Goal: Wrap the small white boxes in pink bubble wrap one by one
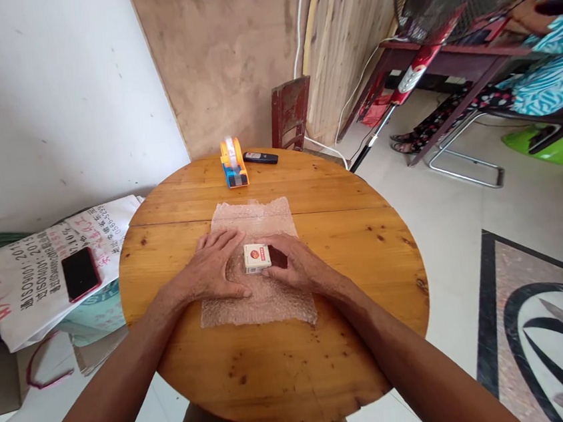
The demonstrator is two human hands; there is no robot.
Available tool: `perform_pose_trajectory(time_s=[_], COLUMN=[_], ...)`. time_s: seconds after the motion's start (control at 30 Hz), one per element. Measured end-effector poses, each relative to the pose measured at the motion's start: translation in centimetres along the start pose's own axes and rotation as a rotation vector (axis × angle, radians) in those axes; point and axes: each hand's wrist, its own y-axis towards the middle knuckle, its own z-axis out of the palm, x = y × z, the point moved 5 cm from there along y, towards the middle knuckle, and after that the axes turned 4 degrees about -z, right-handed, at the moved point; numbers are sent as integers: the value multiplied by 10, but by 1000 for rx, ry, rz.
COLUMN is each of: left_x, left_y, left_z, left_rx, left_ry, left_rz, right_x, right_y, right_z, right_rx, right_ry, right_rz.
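By the right hand (294,261), partly closed, the small box (256,257) appears to be gripped at its right side, between thumb and fingers. The left hand (212,268) is spread open at the box's left, with nothing held. The box is set near the middle of the bubble wrap (266,306), which is laid flat on the round table (259,381). An early stage is judged: no fold is made over the box, and the tape dispenser (233,163) is left untouched. The box's printed face is turned upward; its outline being nearly square, no long axis can be told.
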Motion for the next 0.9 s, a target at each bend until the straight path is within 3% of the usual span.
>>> perform_pose_trajectory(time_s=[0.13, 0.23, 0.37, 0.47, 0.57, 0.7, 0.9], left_x=[3, -2, -38, -64, -77, -81, -80], left_y=[0, -14, -53, -75, -80, -73, -70], left_z=[-4, -22, -40, -30, -12, -2, -3], left_rx=[21, -35, -172, -240, -244, -298, -434], left_ry=[-4, 21, 99, 122, 124, 177, 125], left_rz=[-12, -29, 129, 149, 127, 135, 178], right_x=[-1, -2, 0, 0, 0, 4, 6], right_y=[0, -1, -2, -2, -1, -1, -4], right_z=[0, 0, -1, -1, -1, 0, -1], right_rx=[-10, -12, -28, -53, -85, -76, -70], right_ry=[11, 11, 13, 32, 61, 49, 46], right_rz=[-4, -14, -37, -30, 5, -39, -45])
